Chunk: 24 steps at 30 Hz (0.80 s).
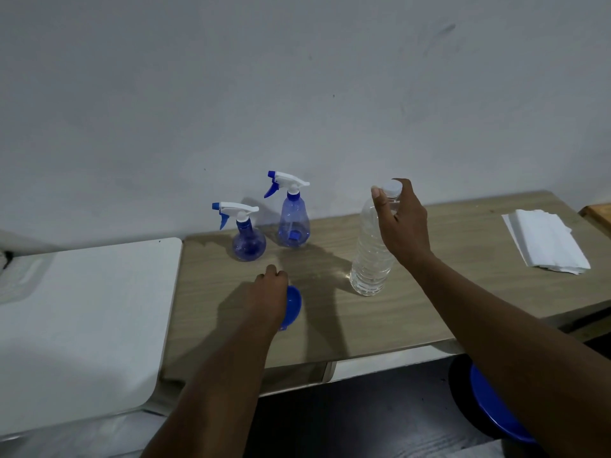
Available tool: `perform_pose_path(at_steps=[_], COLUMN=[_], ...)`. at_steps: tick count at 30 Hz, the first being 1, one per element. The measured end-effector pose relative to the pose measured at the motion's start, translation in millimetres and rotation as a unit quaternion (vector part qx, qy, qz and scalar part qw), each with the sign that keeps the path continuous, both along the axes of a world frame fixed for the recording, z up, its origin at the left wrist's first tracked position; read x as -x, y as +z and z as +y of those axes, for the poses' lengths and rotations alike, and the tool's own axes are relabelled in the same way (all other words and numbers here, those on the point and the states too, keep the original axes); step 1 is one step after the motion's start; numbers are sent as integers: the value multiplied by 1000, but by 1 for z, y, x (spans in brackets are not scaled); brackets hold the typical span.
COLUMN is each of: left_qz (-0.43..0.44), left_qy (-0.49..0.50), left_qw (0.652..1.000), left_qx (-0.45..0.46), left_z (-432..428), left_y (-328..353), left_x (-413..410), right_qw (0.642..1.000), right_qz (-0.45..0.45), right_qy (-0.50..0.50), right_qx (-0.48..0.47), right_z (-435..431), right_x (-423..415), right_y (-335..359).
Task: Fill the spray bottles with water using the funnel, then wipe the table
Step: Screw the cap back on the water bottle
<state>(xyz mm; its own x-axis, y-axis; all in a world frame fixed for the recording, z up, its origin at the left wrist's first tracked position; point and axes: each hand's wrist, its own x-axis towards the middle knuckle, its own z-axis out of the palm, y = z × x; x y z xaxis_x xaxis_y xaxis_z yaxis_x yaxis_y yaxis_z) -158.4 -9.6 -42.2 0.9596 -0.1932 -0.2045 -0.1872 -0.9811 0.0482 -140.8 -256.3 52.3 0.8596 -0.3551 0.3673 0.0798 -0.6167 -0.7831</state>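
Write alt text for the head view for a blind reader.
The right hand grips the white-capped clear plastic water bottle on the wooden table; the left hand holds the blue plastic funnel. Behind stand a round blue spray bottle and a taller blue spray bottle.

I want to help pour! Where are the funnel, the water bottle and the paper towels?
funnel point(294, 304), head view, on its blue bowl.
water bottle point(370, 262), head view, on its clear ribbed body.
paper towels point(545, 239), head view, on the top white sheet.
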Motion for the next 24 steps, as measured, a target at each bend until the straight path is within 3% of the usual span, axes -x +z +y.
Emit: perform_pose_path(at_steps=[12, 16, 20, 24], left_qz=[-103, -91, -58, -55], left_qy=[-71, -125, -142, -161], left_qw=[992, 988, 986, 984], left_qx=[-28, -12, 61, 54], left_z=[-8, -12, -19, -18], left_y=[-16, -32, -42, -49], left_x=[12, 13, 15, 13], right_qw=[1000, 1000, 1000, 1000], right_qz=[-6, -11, -9, -9], right_qy=[4, 6, 7, 8], right_qx=[-8, -11, -16, -21], right_z=[-3, -4, -6, -6], right_x=[4, 5, 4, 4], right_y=[0, -1, -1, -1])
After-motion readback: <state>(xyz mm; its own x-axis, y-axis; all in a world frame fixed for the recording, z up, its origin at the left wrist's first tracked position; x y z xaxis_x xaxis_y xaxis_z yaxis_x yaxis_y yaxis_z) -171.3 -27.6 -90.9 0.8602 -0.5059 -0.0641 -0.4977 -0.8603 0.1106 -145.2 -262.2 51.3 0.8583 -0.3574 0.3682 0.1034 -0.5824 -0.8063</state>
